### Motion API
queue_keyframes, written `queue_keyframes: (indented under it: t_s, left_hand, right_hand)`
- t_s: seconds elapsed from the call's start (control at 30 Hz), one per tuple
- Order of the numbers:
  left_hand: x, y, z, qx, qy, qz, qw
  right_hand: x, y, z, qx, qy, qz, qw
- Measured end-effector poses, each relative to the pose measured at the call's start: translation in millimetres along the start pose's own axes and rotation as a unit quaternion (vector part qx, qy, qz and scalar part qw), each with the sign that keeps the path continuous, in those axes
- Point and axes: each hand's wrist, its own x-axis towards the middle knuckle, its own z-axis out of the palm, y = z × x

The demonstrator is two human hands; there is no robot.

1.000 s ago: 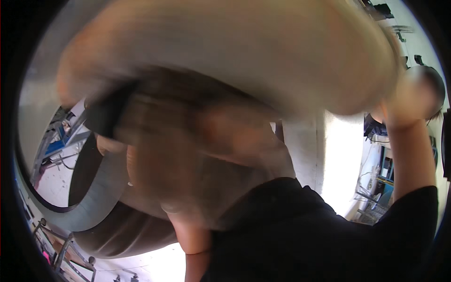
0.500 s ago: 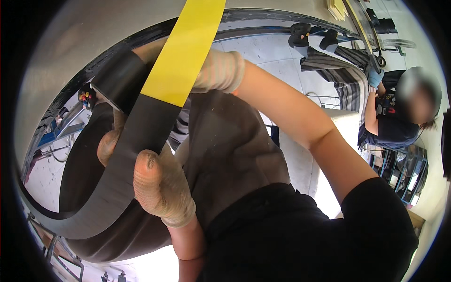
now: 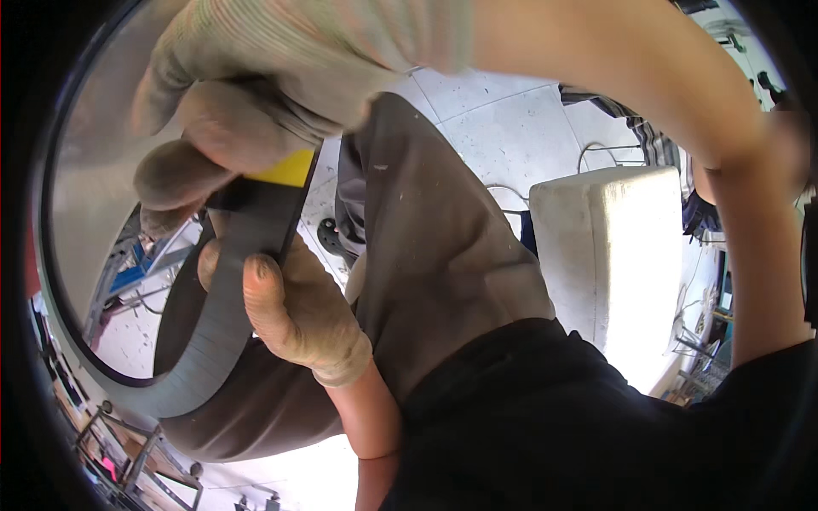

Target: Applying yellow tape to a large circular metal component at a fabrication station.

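Observation:
A wide flat black strip (image 3: 243,247) with a yellow section (image 3: 290,169) curves down through the left half of the view and bends toward the left rim. My left hand (image 3: 307,311), in a pale, stained work glove, grips the strip from below, its thumb on the near face and the other fingers mostly behind. Above it, my gloved right hand (image 3: 264,81) has its fingers curled over the upper part of the strip, hiding most of the yellow. That hand is slightly blurred. Dark material shows beneath its fingers.
A grey smooth panel (image 3: 98,196) with a dark edge stands at the left. Right of my dark trousers (image 3: 443,247) is a white block-shaped seat or box (image 3: 596,264). Metal frames (image 3: 136,460) are at the lower left. Another person is partly hidden behind my right arm.
My right hand has come from behind the yellow section to its near side, larger in view, and now covers it. My left hand keeps its grip. The view has shifted.

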Motion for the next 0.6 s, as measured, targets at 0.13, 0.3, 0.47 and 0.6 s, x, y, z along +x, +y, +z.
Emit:
queue_keyframes:
  t_s: [0.13, 0.3, 0.47, 0.6]
  left_hand:
    - [1.3, 8.1, -6.6, 0.093, -0.019, 0.021, 0.995]
    - [2.3, 6.7, 9.1, 0.126, -0.019, 0.012, 0.992]
    - [6.6, -0.8, 3.7, 0.126, -0.014, 0.01, 0.992]
    - [6.3, 9.8, 14.5, 0.063, 0.018, -0.024, 0.998]
  right_hand:
    - [-43.2, 17.7, -6.4, 0.093, -0.129, 0.204, 0.966]
    - [10.3, 110.4, 20.6, 0.085, -0.022, 0.07, 0.994]
    - [110.0, 145.7, 5.1, -0.189, 0.166, -0.487, 0.836]
    - [125.8, 138.9, 14.8, 0.06, 0.054, -0.503, 0.861]
